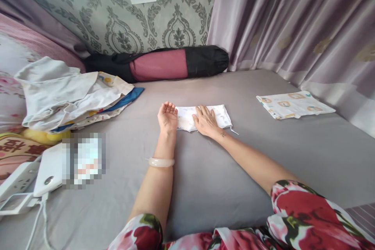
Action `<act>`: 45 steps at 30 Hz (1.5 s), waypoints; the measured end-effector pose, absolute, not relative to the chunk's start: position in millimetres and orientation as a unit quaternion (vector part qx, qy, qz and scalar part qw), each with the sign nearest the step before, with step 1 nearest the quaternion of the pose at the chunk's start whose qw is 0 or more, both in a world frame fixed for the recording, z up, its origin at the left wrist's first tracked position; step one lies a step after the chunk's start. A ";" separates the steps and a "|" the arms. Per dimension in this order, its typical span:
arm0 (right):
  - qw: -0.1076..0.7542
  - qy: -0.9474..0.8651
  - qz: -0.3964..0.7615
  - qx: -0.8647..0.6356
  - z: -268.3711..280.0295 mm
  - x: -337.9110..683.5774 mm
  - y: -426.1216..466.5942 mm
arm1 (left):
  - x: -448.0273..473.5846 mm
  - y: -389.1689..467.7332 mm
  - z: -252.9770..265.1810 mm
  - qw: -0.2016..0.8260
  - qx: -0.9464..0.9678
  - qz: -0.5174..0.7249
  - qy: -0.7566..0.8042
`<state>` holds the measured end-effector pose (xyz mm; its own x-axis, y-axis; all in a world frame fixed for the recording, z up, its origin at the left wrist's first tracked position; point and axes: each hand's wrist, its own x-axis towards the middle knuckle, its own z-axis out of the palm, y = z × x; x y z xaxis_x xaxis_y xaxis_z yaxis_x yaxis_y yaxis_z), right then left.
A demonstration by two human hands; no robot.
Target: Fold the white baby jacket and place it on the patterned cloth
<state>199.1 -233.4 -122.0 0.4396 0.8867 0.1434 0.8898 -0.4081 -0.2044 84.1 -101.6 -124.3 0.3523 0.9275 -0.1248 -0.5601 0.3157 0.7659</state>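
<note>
A white cloth garment [187,119] with a faint print lies folded into a flat strip on the grey bed sheet [211,175]. A thin white string sticks out at its right end. Flat on top of the cloth, my right hand [206,120] rests with its fingers spread. At the cloth's left end stands my left hand [168,117], palm turned up and fingers loosely curled. Its edge is against the cloth, and nothing shows in its palm. A pale bangle [161,162] sits on my left wrist.
Rumpled clothes [67,93] are piled at the left. A folded printed cloth [295,104] lies at the right. Along the wall stretches a black and maroon roll bag [159,64]. A white power bank [51,170] with cables and a power strip [19,183] occupy the near left.
</note>
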 end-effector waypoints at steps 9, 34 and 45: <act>0.118 -0.531 0.002 -0.839 -118.1 198.4 -233.5 | 80.3 -106.8 -110.0 0.823 0.109 0.501 0.243; 0.102 -0.573 0.015 -0.813 -114.1 178.2 -215.6 | 75.6 -103.2 -109.7 0.817 0.094 0.512 0.248; 0.121 -0.597 0.006 -0.793 -122.6 165.3 -194.5 | 72.9 -103.2 -106.5 0.824 0.059 0.512 0.236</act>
<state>165.3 -194.5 -122.6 0.2871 0.9484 0.1343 0.9455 -0.2581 -0.1987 72.9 -103.2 -106.5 0.3643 0.8711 -0.3295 -0.8154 0.4692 0.3389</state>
